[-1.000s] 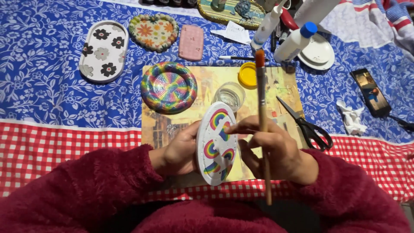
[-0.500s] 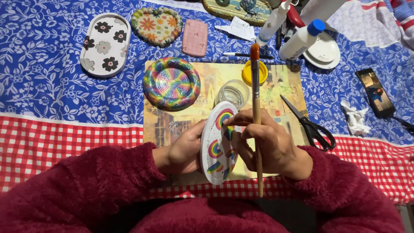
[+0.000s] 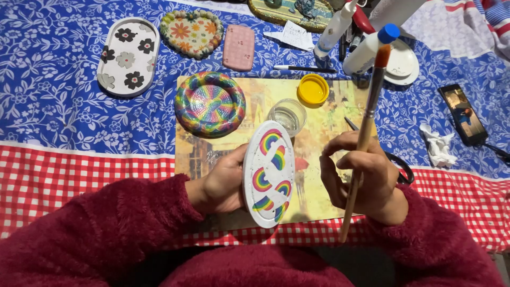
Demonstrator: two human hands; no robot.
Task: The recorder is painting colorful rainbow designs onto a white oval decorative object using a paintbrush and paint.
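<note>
Holding rainbow tray [image 3: 269, 174] in left grip [image 3: 226, 180]; right grip [image 3: 361, 178] beside it, pinching paintbrush [image 3: 364, 139].

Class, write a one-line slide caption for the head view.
Left hand holds an oval rainbow-painted tray; right hand holds a paintbrush.

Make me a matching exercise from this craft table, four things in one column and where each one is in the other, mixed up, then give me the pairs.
Things
1. oval rainbow tray
2. paintbrush
3. yellow lid
4. phone

Places
A. on the blue floral cloth at the right
B. held on edge in the left hand
C. on the printed mat beside the small clear cup
D. held in the right hand, bristles pointing away

Pairs: 1-B, 2-D, 3-C, 4-A
</note>
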